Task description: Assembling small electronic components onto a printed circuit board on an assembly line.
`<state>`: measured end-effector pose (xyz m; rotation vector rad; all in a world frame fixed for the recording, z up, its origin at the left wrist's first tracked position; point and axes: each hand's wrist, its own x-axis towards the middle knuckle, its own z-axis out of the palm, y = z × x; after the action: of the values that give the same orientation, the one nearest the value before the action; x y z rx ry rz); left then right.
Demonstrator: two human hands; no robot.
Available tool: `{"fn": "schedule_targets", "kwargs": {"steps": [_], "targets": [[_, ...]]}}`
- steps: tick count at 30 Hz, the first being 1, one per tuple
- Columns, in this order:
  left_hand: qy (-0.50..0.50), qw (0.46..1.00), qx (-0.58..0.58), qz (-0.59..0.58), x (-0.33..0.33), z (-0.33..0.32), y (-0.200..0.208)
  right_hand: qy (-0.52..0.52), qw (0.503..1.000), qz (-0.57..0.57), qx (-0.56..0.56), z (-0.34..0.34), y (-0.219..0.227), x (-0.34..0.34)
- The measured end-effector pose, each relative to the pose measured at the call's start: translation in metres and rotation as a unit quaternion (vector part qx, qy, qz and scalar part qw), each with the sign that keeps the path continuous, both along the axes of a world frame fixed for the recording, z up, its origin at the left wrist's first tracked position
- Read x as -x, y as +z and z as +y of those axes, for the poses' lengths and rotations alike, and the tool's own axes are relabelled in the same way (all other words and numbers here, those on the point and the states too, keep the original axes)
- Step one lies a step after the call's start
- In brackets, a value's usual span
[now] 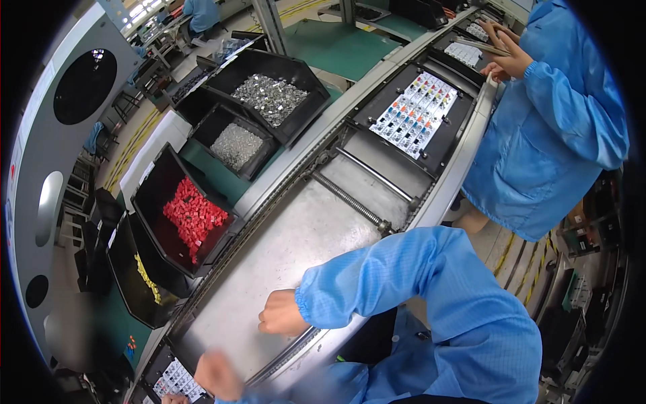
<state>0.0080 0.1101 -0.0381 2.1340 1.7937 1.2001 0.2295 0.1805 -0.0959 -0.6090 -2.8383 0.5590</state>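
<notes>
My right hand (281,314) is above the bare metal bed of the conveyor (296,232), its fingers curled in. Whatever it may hold is hidden. Smeared by motion, my left hand (219,376) is lower left, beside a black carrier with white circuit boards (176,380); its fingers cannot be made out. At the lower edge, another hand (175,399) shows partly next to that carrier; whose it is I cannot tell. Nearest along the line's far side are a black bin of red parts (192,219) and one of yellow parts (148,279).
Bins of small metal parts (235,146) and larger silvery parts (270,97) stand farther along. A black carrier (464,111) holds white boards with coloured parts (417,111). A co-worker in blue (545,114) stands at right. A roller and a spring-wound rod (350,198) cross the conveyor.
</notes>
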Motion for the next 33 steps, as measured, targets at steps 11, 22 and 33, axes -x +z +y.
{"fn": "schedule_targets", "kwargs": {"steps": [11, 22, 33], "targets": [[0.251, 0.964, 0.000, 0.081, 0.104, -0.079, -0.029, -0.014, 0.999, 0.015, 0.045, 0.016, -0.016, -0.016], [0.431, 0.882, 0.045, 0.185, 0.101, -0.113, -0.028, -0.023, 0.992, 0.059, 0.111, 0.014, -0.005, -0.018], [0.435, 0.851, 0.151, 0.254, 0.103, -0.108, -0.024, -0.022, 0.991, 0.062, 0.117, 0.015, -0.002, -0.022]]}}
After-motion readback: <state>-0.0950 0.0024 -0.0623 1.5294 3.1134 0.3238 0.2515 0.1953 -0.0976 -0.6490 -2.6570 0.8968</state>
